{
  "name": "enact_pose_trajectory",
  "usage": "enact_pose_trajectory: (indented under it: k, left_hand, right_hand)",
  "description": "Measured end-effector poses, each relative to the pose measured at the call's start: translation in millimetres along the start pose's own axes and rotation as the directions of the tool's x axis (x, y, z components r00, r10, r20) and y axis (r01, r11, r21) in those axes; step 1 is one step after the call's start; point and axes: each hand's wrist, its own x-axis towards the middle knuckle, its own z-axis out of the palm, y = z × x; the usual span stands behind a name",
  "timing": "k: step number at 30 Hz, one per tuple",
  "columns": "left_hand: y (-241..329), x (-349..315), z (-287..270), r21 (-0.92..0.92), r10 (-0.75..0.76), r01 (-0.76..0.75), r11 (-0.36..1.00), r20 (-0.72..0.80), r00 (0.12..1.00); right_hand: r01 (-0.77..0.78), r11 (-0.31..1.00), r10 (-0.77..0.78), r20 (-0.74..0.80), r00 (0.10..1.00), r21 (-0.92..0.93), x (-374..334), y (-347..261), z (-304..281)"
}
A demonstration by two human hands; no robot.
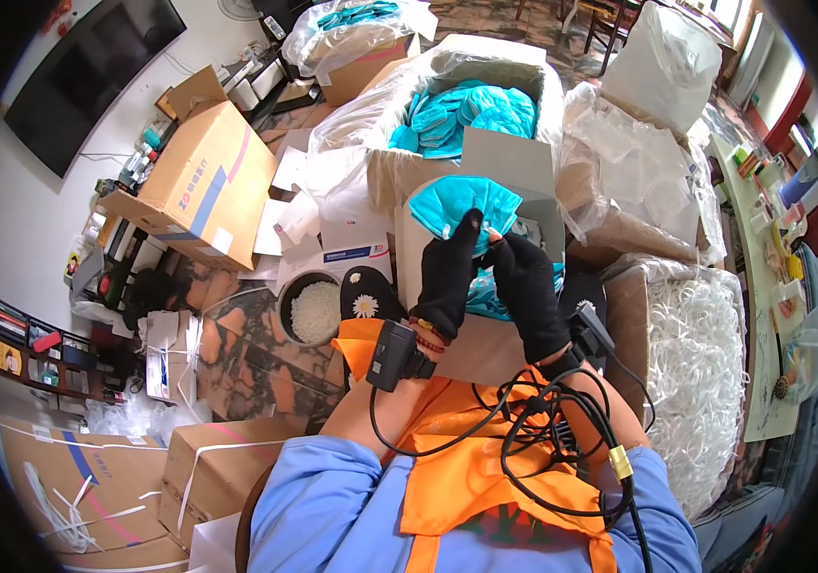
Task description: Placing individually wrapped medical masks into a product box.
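Note:
A teal, fan-shaped face mask (pixel 466 202) is held up in front of me, over a small open cardboard box. My left hand (pixel 449 272), in a black glove, is closed on the mask's lower edge, with the thumb lying over its face. My right hand (pixel 527 285), also black-gloved, is closed with its fingertips pinched at the lower right edge of the mask, next to the left thumb. Exactly what the right fingertips grip is partly hidden. Below both hands, more teal masks (pixel 487 294) lie inside the small box (pixel 507 160).
Beyond stands a plastic-lined carton (pixel 399 177) heaped with teal masks. To the right, another carton (pixel 626 315) holds a mass of white straps. A bowl (pixel 286 320) of small white pieces sits on the floor at left. Black cables (pixel 523 468) loop over my lap and right forearm.

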Motion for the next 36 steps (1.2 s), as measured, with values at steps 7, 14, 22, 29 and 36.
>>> enact_pose_trajectory:
  k: [7, 14, 22, 29, 36]
  left_hand:
    - [-14, 15, -32, 0.276, 0.081, -0.093, 0.957, 0.055, 0.995]
    - [-12, 1, -24, 0.172, 0.113, -0.138, 0.975, 0.147, 0.983]
    - [35, -74, 4, -0.020, -0.146, 0.153, 0.988, 0.205, 0.968]
    - [18, -81, 10, 0.063, 0.010, -0.027, 0.998, 0.251, 0.968]
    - [19, -33, -11, -0.382, -0.109, 0.155, 0.911, 0.141, 0.984]
  right_hand:
    - [-0.384, 0.921, 0.387, 0.284, 0.877, -0.069, 1, -29, -30]
    - [-0.159, 0.986, 0.168, 0.302, 0.938, -0.053, -3, -23, -20]
    - [0.202, 0.440, -0.394, 0.015, 0.919, -0.875, 57, 41, -89]
    - [0.329, 0.055, -0.501, 0.259, 0.826, -0.943, 92, 27, -105]
    - [0.056, 0.949, 0.083, 0.416, 0.906, -0.311, 41, -28, -62]
